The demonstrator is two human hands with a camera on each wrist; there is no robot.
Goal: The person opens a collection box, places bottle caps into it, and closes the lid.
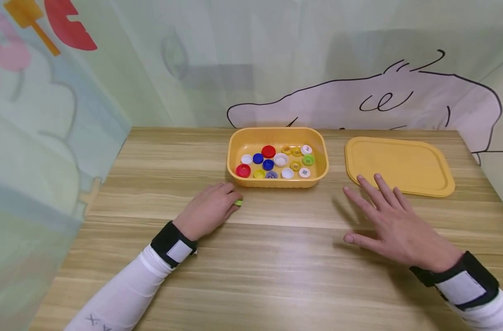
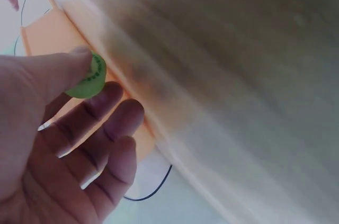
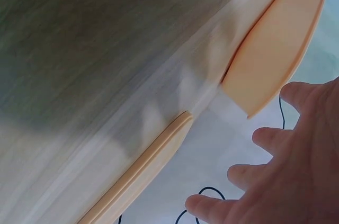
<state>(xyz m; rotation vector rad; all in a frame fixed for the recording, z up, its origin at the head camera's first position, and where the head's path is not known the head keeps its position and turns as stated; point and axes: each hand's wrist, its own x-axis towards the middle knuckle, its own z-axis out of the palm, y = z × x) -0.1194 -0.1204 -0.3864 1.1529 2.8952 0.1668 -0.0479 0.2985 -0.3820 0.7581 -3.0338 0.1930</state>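
My left hand (image 1: 208,209) is at the front left corner of a yellow plastic box (image 1: 276,183), low over the table. Between its thumb and index finger it pinches a small round green bottle cap (image 2: 89,87), whose face in the left wrist view has a ring of dark marks. The other fingers are half bent. Inside the box lie several caps, among them a red cap (image 1: 268,151), a blue cap (image 1: 268,164) and a white cap (image 1: 287,173). My right hand (image 1: 396,232) is spread, palm down, its fingertips overlapping the front edge of a yellow lid (image 1: 400,163).
The wooden table (image 1: 251,276) ends at the back against a pale curtain (image 1: 276,55) with line drawings. Another printed curtain (image 1: 32,138) hangs along the left side. The box and the lid stand side by side near the back edge.
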